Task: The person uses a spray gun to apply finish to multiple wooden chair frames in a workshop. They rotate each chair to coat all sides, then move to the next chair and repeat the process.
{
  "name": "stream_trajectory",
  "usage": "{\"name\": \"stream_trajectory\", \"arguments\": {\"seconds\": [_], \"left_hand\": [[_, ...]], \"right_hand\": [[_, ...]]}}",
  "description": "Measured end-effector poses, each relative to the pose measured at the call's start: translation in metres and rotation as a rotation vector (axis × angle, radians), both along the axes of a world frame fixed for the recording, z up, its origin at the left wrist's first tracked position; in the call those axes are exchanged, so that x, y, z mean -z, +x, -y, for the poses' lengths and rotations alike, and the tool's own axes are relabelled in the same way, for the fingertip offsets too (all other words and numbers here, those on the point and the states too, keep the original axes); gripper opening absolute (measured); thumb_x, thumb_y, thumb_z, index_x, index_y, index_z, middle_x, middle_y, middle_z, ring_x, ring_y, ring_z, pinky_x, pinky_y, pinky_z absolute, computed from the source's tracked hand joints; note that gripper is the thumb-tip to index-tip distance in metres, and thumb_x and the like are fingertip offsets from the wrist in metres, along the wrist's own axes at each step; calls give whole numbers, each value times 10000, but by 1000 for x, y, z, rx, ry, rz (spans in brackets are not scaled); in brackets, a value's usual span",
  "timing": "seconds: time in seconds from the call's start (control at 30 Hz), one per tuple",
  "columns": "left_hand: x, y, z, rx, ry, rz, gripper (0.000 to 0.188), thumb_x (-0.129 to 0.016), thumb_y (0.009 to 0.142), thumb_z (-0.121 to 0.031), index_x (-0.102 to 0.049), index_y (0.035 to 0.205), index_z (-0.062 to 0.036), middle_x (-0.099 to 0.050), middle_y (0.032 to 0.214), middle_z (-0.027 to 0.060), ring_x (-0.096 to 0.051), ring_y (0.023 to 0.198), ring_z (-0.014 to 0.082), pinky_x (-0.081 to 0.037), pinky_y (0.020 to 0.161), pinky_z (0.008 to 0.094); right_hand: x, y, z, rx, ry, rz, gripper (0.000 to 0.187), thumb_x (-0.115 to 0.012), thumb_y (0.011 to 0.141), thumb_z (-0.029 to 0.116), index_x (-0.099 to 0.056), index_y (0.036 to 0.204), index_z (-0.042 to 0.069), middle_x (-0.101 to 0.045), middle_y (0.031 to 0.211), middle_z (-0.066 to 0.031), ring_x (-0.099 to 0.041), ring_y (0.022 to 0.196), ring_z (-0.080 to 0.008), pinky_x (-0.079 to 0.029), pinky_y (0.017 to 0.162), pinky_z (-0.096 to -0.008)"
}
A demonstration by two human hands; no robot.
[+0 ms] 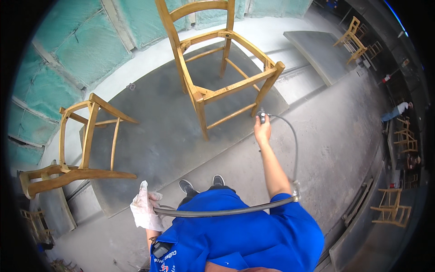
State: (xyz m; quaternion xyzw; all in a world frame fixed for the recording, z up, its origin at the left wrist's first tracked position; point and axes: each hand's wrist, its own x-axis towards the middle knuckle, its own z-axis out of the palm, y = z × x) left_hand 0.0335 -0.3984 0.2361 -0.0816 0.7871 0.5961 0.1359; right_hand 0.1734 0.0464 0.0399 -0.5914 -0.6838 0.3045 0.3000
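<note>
My right hand (262,131), bare and reaching forward, is closed around a small dark spray gun (262,116) near the front right leg of a seatless wooden chair frame (242,85). A thin grey hose (294,136) curves from the gun back to a fitting by my right elbow. My left hand (146,209) wears a whitish translucent glove and is held low at my left side. Its fingers are closed at the end of a thick dark hose (222,213) that crosses in front of me; one finger points forward.
The upright chair stands on a large dark grey board (149,118). On the left, another seatless chair frame (93,136) lies tipped over. Teal covered panels (90,50) line the far side. Another grey board (317,52) and more chairs (392,208) are at right, with people farther off.
</note>
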Motion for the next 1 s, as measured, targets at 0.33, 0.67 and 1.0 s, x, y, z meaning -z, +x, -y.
{"name": "stream_trajectory", "arguments": {"seconds": [0.33,0.67,1.0], "left_hand": [[-3,10,-1,-54,-69,-58,547,-680,978,-396,-643,603,1,-456,414,32,-372,335,106,-272,362,281],[-12,17,-3,147,-379,126,608,-712,874,-612,-647,678,-41,-581,573,39,-562,560,144,-459,557,323],[99,-88,78,-245,389,395,620,-616,977,-517,-633,1201,61,-686,888,157,-670,784,271,-562,772,428]], "right_hand": [[32,-80,-37,118,-118,-809,246,-673,999,235,-668,1099,10,-620,735,9,-578,599,-86,-485,563,-266],[33,-26,10,8,-404,-608,468,-612,995,514,-673,912,57,-666,762,-41,-672,667,-152,-430,502,-276],[-29,-5,146,-364,-611,-410,288,-579,1031,365,-608,1015,79,-608,696,-35,-496,503,-90,-377,429,-249]]}}
